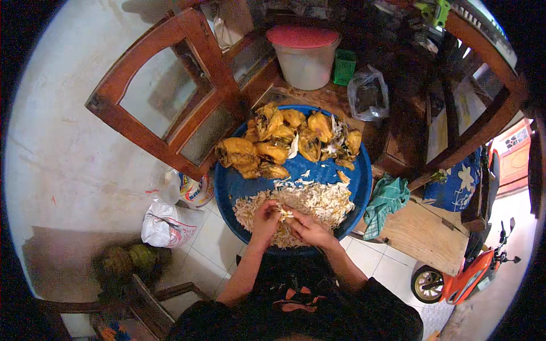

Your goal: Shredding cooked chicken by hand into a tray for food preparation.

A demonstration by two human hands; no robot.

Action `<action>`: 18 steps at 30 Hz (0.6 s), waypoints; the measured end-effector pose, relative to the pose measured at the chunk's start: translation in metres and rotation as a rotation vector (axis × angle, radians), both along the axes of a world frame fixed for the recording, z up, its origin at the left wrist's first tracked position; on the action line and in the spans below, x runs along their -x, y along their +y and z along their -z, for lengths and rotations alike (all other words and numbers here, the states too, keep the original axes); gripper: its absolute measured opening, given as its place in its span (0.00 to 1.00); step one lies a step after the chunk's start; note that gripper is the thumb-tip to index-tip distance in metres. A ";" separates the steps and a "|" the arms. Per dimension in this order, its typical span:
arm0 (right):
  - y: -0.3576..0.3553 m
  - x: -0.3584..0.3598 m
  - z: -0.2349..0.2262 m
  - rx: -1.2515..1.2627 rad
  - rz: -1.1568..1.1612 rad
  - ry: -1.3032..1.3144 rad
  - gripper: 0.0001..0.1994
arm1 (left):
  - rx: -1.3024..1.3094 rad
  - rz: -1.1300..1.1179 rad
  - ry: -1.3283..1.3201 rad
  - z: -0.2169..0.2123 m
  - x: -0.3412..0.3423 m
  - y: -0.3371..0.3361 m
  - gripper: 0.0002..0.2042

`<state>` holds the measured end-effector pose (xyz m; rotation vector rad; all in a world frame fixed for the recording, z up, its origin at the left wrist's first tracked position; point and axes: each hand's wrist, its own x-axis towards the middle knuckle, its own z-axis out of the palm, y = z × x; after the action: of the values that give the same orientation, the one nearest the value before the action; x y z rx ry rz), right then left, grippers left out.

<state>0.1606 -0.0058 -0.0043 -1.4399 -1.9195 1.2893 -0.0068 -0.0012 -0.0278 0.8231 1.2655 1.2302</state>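
A large round blue tray [364, 190] lies in front of me. Over its near part my left hand [265, 223] and my right hand [310, 229] come close together, fingers closed on a small pale piece of chicken meat [284, 213] between them. Below and around them spreads a heap of shredded chicken [329, 200]. Several whole yellow-brown cooked chickens [239, 153] are piled along the tray's far side, with a torn white strip of meat [293, 147] among them. A few loose shreds lie on the blue surface between the pile and the heap.
Behind the tray stand a whitish bucket [304, 65] with a red lid, a green basket [344, 67] and a clear plastic bag [368, 96]. A teal cloth [385, 206] lies at right on a wooden board [424, 233]. Open wooden cabinet doors [128, 74] flank both sides. A white sack [165, 224] sits on the left floor; an orange motorbike [463, 281] stands right.
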 end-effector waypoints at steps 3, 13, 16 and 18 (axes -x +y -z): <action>0.010 -0.003 -0.013 -0.009 0.037 0.205 0.21 | 0.103 0.106 0.016 -0.017 0.002 0.006 0.13; 0.008 -0.012 0.007 -0.030 -0.095 0.380 0.22 | 0.004 0.221 0.176 -0.023 -0.001 0.008 0.14; 0.000 -0.012 0.000 0.248 0.103 0.244 0.21 | -0.026 0.227 0.053 -0.023 -0.003 0.003 0.14; -0.003 -0.012 -0.001 0.037 0.130 0.112 0.20 | 0.101 0.232 0.134 -0.029 -0.005 0.005 0.13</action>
<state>0.1724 -0.0090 -0.0037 -1.4532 -1.7097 1.3224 -0.0016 0.0036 0.0010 0.9620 1.2877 0.9320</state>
